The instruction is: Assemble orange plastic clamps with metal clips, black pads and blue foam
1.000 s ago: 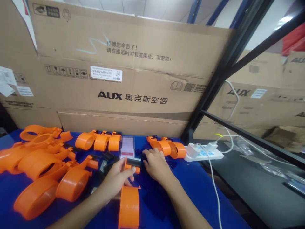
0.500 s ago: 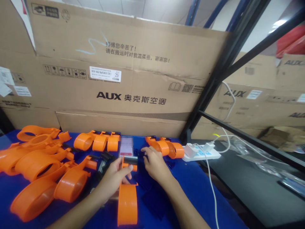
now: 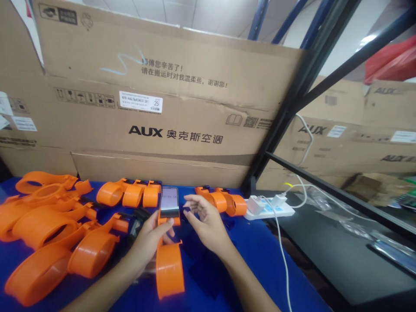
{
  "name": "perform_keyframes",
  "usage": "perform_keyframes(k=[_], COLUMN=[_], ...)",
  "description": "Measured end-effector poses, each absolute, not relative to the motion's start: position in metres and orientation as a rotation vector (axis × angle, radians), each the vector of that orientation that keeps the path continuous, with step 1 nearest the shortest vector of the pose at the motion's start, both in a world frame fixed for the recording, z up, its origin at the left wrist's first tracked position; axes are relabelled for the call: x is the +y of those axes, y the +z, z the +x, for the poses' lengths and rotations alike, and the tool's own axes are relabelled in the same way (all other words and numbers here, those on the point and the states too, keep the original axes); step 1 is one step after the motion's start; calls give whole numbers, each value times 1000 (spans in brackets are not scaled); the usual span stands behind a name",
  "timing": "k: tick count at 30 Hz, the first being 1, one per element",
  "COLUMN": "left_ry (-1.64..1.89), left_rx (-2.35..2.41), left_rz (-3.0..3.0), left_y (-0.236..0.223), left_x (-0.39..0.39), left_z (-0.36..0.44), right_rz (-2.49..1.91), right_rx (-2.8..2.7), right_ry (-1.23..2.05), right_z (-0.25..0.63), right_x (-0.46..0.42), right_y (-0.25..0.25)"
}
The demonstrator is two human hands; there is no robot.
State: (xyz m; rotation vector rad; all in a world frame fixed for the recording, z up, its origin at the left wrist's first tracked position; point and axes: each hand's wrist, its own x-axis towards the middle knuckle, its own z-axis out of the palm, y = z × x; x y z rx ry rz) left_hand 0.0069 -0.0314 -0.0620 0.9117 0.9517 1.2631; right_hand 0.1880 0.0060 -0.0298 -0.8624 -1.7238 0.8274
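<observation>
My left hand (image 3: pixel 152 236) is closed on the handle of an orange tape dispenser (image 3: pixel 170 271), whose round body hangs toward me. A dark strip lies across the dispenser's far end. Just right of it, my right hand (image 3: pixel 206 221) has its fingers curled, with a small dark blue piece (image 3: pixel 186 209) between thumb and fingertips. Behind the held dispenser stands a phone (image 3: pixel 169 198) with a lit screen. Dark blue pieces (image 3: pixel 204 268) lie under my right wrist, hard to tell from the blue cloth.
Many orange dispensers (image 3: pixel 94 255) are heaped at left. More stand in a row (image 3: pixel 132 196) at the back and at right (image 3: pixel 235 204). A white power strip (image 3: pixel 269 209) with cables sits by the black shelf frame (image 3: pixel 279 125). A large carton (image 3: pixel 175 108) walls off the back.
My right hand has drawn closer to the dispenser and turned, now showing a small dark blue piece in its fingers. The dispenser tilted slightly; the phone screen switched to a pale display.
</observation>
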Motion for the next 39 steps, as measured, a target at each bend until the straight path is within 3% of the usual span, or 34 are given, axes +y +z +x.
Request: perform_keyframes(k=[9,17,30,35,39], left_ry=[1327,1318,1291,1306,1204], left_rx=[912,909,910,841,745], left_rz=[849,891,987,857,762], left_y=[-60,-60,-68,-58,-47], left_x=[-33,-31,-31,-35,-43], left_z=[9,6,5,8,10], right_rz=[-913,-864,-744,-692,-758], right_rx=[-1633,-2043,-2293,-2174,-1980], right_ry=[824,494,338,431,686], right_z=[180,192,197,200,203], right_x=[-2,-2,-5,-7,-9], right_y=[-31,-22,-19,-16,-12])
